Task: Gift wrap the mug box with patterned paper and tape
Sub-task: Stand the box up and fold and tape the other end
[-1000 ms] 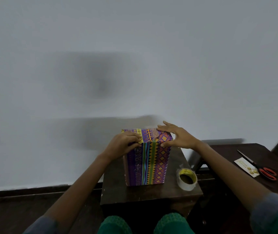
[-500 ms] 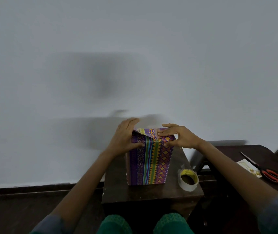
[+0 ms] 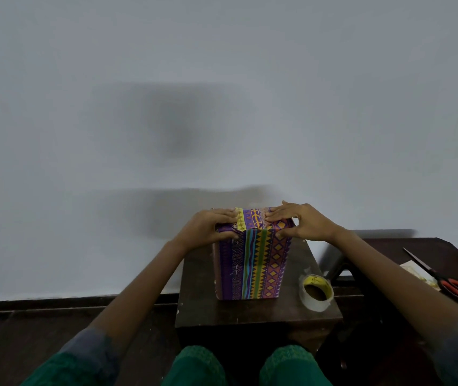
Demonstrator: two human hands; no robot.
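**Pressing the top folds flat**

The box [image 3: 252, 263] stands upright on the small dark table [image 3: 250, 310], already covered in patterned paper [image 3: 266, 260]. My left hand [image 3: 208, 227] and right hand [image 3: 303, 221] lie on its top corners, fingers flat and thumbs on the front face — I judge this keeps the folded flaps from springing up before taping. Half a second ago my left hand was raised, folding; now it is pressed down. The tape [image 3: 316, 292] waits beside the box, the scissors [image 3: 442, 277] well apart.

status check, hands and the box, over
Left hand and right hand pressing paper flat atop wrapped box. Tape roll beside it, untouched. Nothing in the way.
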